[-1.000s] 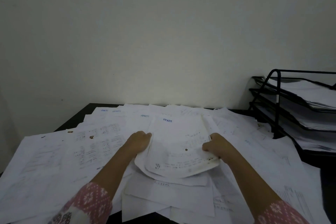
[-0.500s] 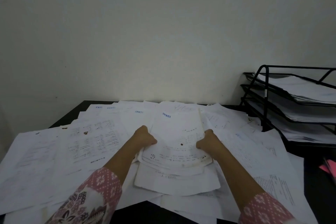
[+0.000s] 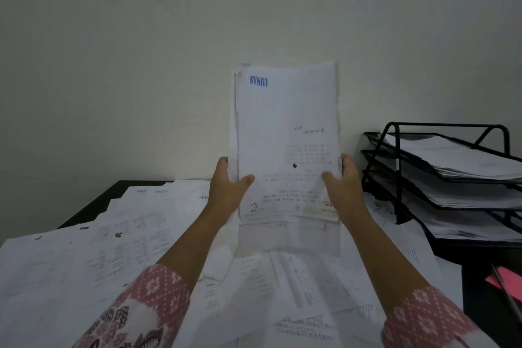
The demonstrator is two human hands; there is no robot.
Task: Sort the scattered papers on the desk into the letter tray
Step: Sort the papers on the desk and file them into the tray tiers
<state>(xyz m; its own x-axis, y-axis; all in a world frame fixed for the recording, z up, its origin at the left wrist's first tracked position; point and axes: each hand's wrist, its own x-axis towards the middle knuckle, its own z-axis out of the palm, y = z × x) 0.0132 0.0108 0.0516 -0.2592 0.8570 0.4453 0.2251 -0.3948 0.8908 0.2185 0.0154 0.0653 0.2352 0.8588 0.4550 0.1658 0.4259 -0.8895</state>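
Fingers (image 3: 246, 180) of my left hand (image 3: 227, 189) and right hand (image 3: 346, 186) grip the side edges of a paper stack (image 3: 285, 127). I hold it upright above the scattered papers (image 3: 70, 263) on the desk (image 3: 93, 206). The letter tray (image 3: 397, 178) stands at the desk's right edge, near my right hand.

the stack (image 3: 286, 135) i'm holding covers most fingers of my left hand (image 3: 226, 186) and right hand (image 3: 343, 186). its small print's too blurry to read. letter tray (image 3: 395, 155) at 3 o'clock and pink thing (image 3: 505, 281) at 4 o'clock run off the edge.

Letter tray (image 3: 397, 178) right of papers (image 3: 84, 263)
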